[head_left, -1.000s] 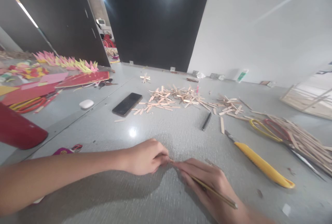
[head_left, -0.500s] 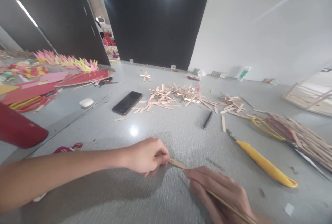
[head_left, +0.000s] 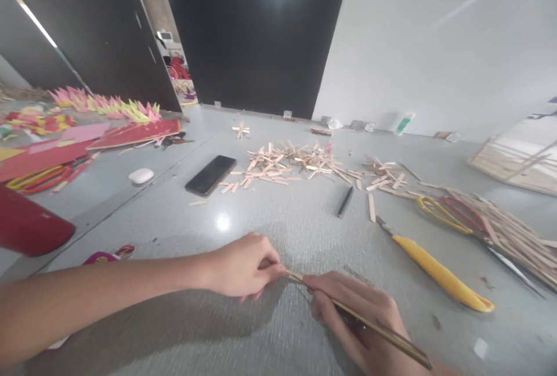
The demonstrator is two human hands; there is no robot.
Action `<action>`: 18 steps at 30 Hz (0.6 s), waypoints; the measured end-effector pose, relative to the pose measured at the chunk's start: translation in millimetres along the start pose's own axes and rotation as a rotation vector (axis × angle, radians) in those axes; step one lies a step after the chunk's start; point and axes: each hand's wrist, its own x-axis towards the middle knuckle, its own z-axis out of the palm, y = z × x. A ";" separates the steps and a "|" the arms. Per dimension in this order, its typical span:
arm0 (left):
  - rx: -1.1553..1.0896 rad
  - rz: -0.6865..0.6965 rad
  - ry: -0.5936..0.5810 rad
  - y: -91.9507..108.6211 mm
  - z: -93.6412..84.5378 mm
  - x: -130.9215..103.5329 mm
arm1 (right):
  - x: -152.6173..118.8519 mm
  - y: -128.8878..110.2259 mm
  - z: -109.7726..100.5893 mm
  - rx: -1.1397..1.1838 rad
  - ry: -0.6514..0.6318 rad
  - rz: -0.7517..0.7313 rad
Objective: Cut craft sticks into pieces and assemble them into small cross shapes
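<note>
The left hand (head_left: pixel 246 264) pinches a thin wooden strip (head_left: pixel 294 275), positioned between both hands. The right hand (head_left: pixel 361 312) grips a slender brown-gold rod (head_left: pixel 391 335); whether it also clamps the strip, I cannot tell. Right of it: a yellow-handled knife (head_left: pixel 439 271). Beyond both hands: short wooden pieces (head_left: pixel 315 161).

A grey table (head_left: pixel 261 213) bears sticks (head_left: pixel 317 163), pen (head_left: pixel 345 202), phone (head_left: pixel 212 174).
</note>
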 end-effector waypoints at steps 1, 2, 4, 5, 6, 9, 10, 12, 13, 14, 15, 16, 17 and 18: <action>0.000 0.003 0.005 -1.3 0.3 0.2 | -0.1 0.0 0.0 0.004 -0.002 0.000; -0.001 0.006 0.008 -2.4 0.7 0.5 | -0.4 0.3 0.2 0.010 -0.010 0.003; -0.013 0.014 0.015 -3.0 1.9 0.4 | -0.7 1.2 0.4 0.018 -0.023 0.006; -0.023 0.022 0.025 -2.3 3.1 -0.2 | -0.7 1.7 0.3 0.017 -0.027 0.005; -0.037 0.032 0.044 -0.8 4.9 -1.2 | -0.5 2.1 0.0 0.012 -0.023 0.003; -0.097 0.082 0.128 6.1 13.2 -6.5 | 0.1 2.6 -3.0 -0.003 0.023 -0.006; -0.122 0.103 0.153 8.1 16.7 -8.4 | -0.2 2.7 -4.5 -0.004 0.039 -0.007; -0.186 0.151 0.193 9.6 23.9 -11.0 | -2.5 3.5 -6.9 0.004 0.072 -0.022; -0.240 0.182 0.210 8.9 27.3 -11.3 | -4.4 4.5 -7.4 0.012 0.084 -0.031; -0.282 0.201 0.228 7.5 30.4 -11.0 | -6.6 5.9 -7.2 0.018 0.097 -0.037; -0.318 0.211 0.241 5.6 33.2 -10.1 | -8.9 7.8 -6.4 0.019 0.113 -0.045; -0.344 0.213 0.246 3.5 35.6 -8.8 | -10.9 9.8 -5.0 0.010 0.131 -0.053; -0.357 0.206 0.248 1.6 37.6 -7.3 | -12.5 11.8 -3.3 -0.010 0.147 -0.061; -0.364 0.198 0.247 0.2 39.1 -5.9 | -13.4 13.4 -1.6 -0.038 0.160 -0.069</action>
